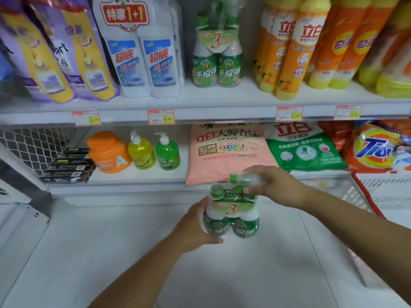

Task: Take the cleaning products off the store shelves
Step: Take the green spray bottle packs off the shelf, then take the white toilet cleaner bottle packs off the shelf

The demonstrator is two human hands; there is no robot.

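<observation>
The person holds a shrink-wrapped pack of green bottles in both hands, off the shelves, in front of the front edge of the lower shelf. The pack hangs upright over a white surface, perhaps the floor or a base; the wide lens makes that hard to tell.

The left hand grips the pack's lower left side, fingers wrapped round behind the bottle and thumb along the bottom front. The right hand curls its fingers over the clear cap at the pack's top right.

On the upper shelf a second pack of the same kind stands near the middle, set back from the front edge. Left of it stand white bottles, and purple pouches lean toward the left end. Orange bottles fill the right end. Price tags line that shelf's front edge.

On the lower shelf, black boxes lie at the left front corner. Next come an orange tub, a yellow pump bottle and a green pump bottle. A pink bag overhangs the front edge just behind the right hand, with a green bag and an orange bag toward the right end.
</observation>
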